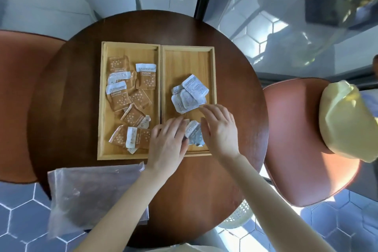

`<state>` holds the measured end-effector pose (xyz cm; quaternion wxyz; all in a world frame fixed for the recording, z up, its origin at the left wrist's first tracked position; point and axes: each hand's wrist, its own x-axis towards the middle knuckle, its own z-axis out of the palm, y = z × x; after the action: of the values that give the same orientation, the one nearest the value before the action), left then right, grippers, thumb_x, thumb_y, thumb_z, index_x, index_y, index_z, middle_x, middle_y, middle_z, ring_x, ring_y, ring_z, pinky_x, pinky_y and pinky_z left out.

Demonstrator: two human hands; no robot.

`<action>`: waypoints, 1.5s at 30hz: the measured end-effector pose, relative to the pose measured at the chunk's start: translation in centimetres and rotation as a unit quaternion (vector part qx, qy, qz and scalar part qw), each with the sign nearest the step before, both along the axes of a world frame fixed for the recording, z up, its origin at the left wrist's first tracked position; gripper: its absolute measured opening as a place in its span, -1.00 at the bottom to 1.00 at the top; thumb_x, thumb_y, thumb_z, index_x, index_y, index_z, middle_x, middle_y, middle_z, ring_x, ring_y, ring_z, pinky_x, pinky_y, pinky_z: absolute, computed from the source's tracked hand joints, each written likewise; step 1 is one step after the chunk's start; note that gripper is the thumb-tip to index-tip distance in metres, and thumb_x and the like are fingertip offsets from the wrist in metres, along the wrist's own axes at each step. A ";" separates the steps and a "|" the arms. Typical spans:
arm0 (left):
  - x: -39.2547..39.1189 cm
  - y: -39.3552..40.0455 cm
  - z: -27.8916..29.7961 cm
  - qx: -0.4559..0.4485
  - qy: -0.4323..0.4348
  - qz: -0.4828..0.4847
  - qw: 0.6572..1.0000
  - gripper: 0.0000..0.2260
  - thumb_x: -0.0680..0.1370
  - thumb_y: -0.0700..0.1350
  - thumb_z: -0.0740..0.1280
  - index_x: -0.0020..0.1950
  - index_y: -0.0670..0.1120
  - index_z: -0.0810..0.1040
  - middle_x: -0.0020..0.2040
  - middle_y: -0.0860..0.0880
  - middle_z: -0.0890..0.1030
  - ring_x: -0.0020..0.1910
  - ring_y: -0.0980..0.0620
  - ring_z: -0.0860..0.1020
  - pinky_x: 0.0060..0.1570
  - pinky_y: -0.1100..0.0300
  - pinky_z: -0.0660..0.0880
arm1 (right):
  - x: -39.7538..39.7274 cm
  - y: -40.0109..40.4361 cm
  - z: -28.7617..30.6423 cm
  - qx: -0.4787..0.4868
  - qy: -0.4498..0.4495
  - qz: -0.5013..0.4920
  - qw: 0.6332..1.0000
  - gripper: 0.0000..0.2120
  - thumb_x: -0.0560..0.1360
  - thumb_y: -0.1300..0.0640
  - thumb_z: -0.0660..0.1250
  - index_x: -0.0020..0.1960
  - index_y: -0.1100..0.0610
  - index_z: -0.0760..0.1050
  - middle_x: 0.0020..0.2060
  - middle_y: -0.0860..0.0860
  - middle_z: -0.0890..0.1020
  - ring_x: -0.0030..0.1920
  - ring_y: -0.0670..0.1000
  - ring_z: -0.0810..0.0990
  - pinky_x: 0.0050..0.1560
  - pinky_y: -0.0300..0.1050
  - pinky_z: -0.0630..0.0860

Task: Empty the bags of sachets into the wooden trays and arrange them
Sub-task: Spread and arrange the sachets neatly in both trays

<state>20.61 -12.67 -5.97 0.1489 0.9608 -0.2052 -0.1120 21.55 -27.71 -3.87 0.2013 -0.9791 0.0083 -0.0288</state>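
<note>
Wooden trays sit side by side on the round table [235,63]. I see the left tray [103,98] strewn with brown sachets [131,96], and the right tray [213,71] holding a loose heap of white sachets [189,93] near its middle. My left hand [166,145] and right hand [218,129] lie flat, fingers spread, either side of a white sachet [194,132] at that tray's near end, gripping nothing. An empty plastic bag [90,194] lies near-left.
</note>
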 end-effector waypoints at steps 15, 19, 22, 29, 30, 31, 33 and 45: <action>2.1 0.5 0.6 -0.128 -0.068 0.068 0.987 -0.78 0.48 -0.13 0.26 0.08 -0.16 0.56 0.06 -0.10 0.62 0.08 -0.07 0.56 0.04 0.03 0.50 | 5.1 -1.6 -1.9 -0.016 0.050 0.155 0.987 -0.61 0.41 0.15 0.37 0.23 0.15 0.50 0.20 0.13 0.59 0.24 0.12 0.53 0.19 0.08 0.46; 4.3 0.3 0.5 -0.077 -0.053 0.058 0.994 -0.63 0.46 -0.11 0.34 0.24 -0.18 0.48 0.27 -0.14 0.53 0.26 -0.10 0.47 0.18 0.00 0.43 | 5.7 -2.2 -1.0 0.007 0.084 0.171 0.982 -0.61 0.51 0.08 0.11 0.27 0.15 0.47 0.24 0.12 0.56 0.28 0.12 0.49 0.23 0.06 0.43; 5.3 -0.1 0.3 -0.037 -0.023 0.037 0.998 -0.58 0.48 -0.04 0.29 0.30 -0.18 0.44 0.30 -0.16 0.50 0.30 -0.13 0.45 0.21 -0.03 0.41 | 6.5 -2.6 -0.1 0.036 0.102 0.178 0.978 -0.66 0.53 0.15 0.14 0.26 0.16 0.48 0.24 0.10 0.56 0.30 0.09 0.48 0.23 0.00 0.43; 6.3 -0.5 -0.3 -0.030 -0.026 0.038 0.999 -0.65 0.43 -0.03 0.37 0.15 -0.17 0.53 0.30 -0.17 0.51 0.33 -0.13 0.43 0.25 -0.04 0.36 | 9.5 -2.4 1.7 0.229 0.140 -0.028 0.963 -0.81 0.55 0.28 0.14 -0.03 0.23 0.54 -0.29 0.02 0.56 -0.34 -0.03 0.47 -0.37 -0.35 0.34; 6.3 -0.5 -0.4 -0.032 -0.025 0.037 0.998 -0.66 0.42 -0.03 0.39 0.12 -0.17 0.54 0.29 -0.18 0.52 0.32 -0.14 0.44 0.25 -0.05 0.36 | 10.1 -2.2 1.9 0.272 0.143 -0.069 0.949 -0.82 0.55 0.28 0.14 -0.08 0.23 0.52 -0.29 0.02 0.54 -0.30 -0.02 0.47 -0.32 -0.31 0.37; 6.4 -0.5 -0.4 -0.034 -0.024 0.038 0.998 -0.67 0.40 -0.04 0.42 0.09 -0.18 0.54 0.27 -0.19 0.54 0.31 -0.14 0.45 0.24 -0.05 0.37 | 10.5 -2.1 1.9 0.314 0.145 -0.106 0.932 -0.83 0.54 0.28 0.14 -0.07 0.25 0.51 -0.27 0.04 0.54 -0.25 -0.01 0.48 -0.25 -0.22 0.42; 6.6 -0.5 -0.4 -0.034 -0.020 0.039 0.998 -0.68 0.38 -0.04 0.45 0.04 -0.17 0.54 0.23 -0.19 0.57 0.27 -0.14 0.49 0.21 -0.05 0.39 | 11.1 -1.7 1.8 0.361 0.144 -0.159 0.907 -0.83 0.53 0.29 0.15 0.00 0.27 0.51 -0.20 0.06 0.57 -0.17 0.00 0.52 -0.13 -0.05 0.50; 6.6 -0.8 0.5 -0.090 -0.029 0.044 0.995 -0.67 0.44 0.00 0.34 0.13 -0.14 0.54 0.10 -0.14 0.64 0.08 -0.13 0.60 0.03 0.00 0.50 | 8.5 -1.2 0.1 0.149 0.060 -0.037 0.986 -0.53 0.45 0.45 0.15 0.34 0.26 0.33 0.35 0.20 0.40 0.37 0.17 0.31 0.33 -0.20 0.19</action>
<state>27.26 -13.48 -5.50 0.2335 0.9544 -0.1766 -0.0585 30.08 -28.96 -3.81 0.3425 -0.9372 0.0608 0.0244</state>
